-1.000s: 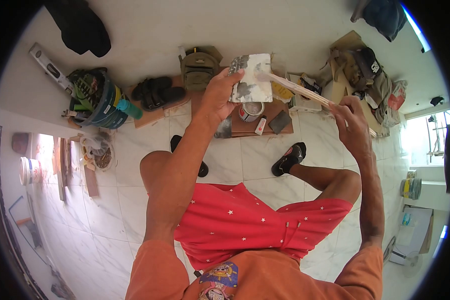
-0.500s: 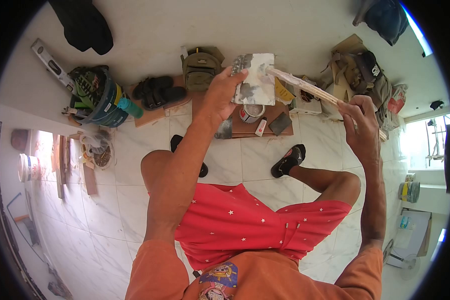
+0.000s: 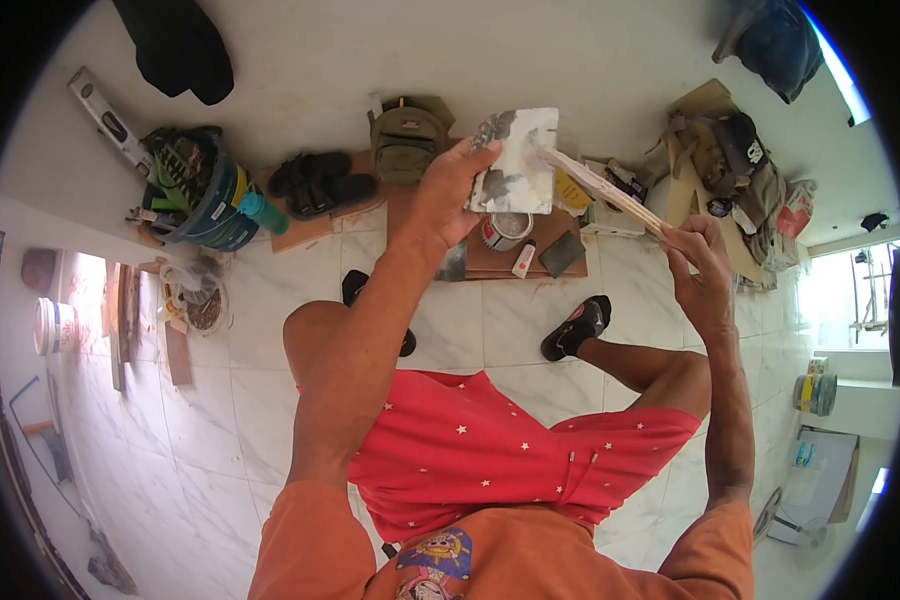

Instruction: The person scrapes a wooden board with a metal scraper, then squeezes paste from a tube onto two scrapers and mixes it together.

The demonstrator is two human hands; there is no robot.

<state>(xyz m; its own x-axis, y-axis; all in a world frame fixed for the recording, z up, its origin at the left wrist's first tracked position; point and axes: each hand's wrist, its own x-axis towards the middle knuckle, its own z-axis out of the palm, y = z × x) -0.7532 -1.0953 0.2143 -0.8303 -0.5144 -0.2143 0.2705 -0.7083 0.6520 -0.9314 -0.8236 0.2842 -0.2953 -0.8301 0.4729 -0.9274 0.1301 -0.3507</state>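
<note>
My left hand [image 3: 452, 188] grips a flat rectangular plate [image 3: 528, 185] by its left edge, thumb on top. White paste smeared with grey covers much of its face. In my right hand [image 3: 702, 272] is a thin wooden stick [image 3: 618, 197], its far end coated whitish and touching the paste on the plate. Below the plate stands an open can [image 3: 507, 230], partly hidden by it. Beside the can lie a small white and red tube [image 3: 524, 259] and a dark square piece [image 3: 562, 253], all on a brown board [image 3: 485, 266].
Along the wall are a bucket of tools [image 3: 210, 205], black sandals [image 3: 320, 185], a green backpack [image 3: 408, 138] and, at right, a cardboard box [image 3: 678, 195] with bags. A spirit level [image 3: 112, 122] leans at left. My feet rest on marble-patterned tiles [image 3: 450, 325].
My right hand has shifted left and slightly down with the stick, whose tip stays on the plate. The plate sits slightly further right in view.
</note>
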